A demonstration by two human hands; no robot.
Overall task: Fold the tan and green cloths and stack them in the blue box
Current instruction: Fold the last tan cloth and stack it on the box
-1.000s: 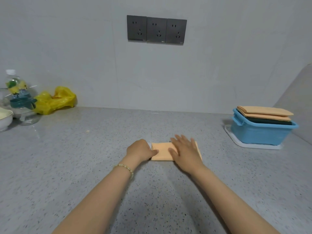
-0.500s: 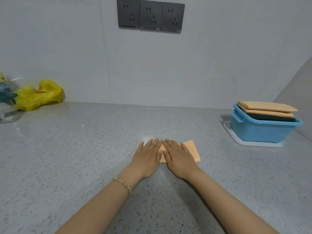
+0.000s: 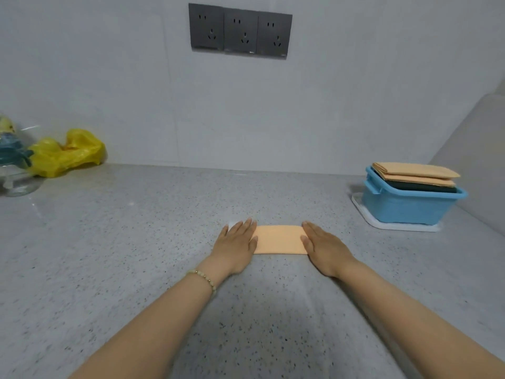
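Note:
A folded tan cloth (image 3: 279, 239) lies flat on the speckled grey counter in the middle of the view. My left hand (image 3: 235, 247) presses flat on its left end with straight fingers. My right hand (image 3: 325, 247) lies flat on its right end in the same way. At the right stands the blue box (image 3: 404, 207) on a white tray (image 3: 393, 226). Folded tan cloths (image 3: 415, 173) top the stack in the box, and a dark green cloth (image 3: 420, 186) shows beneath them.
A yellow plastic bag (image 3: 67, 153) sits at the back left against the wall, beside a clear glass jar (image 3: 15, 170) at the left edge. Three dark wall sockets (image 3: 240, 31) hang above. A wall panel (image 3: 475, 160) rises behind the box at the right.
My hands have slid apart from the middle of the tan cloth to its two ends, uncovering its centre. A second ago the left hand was curled at the cloth's left edge.

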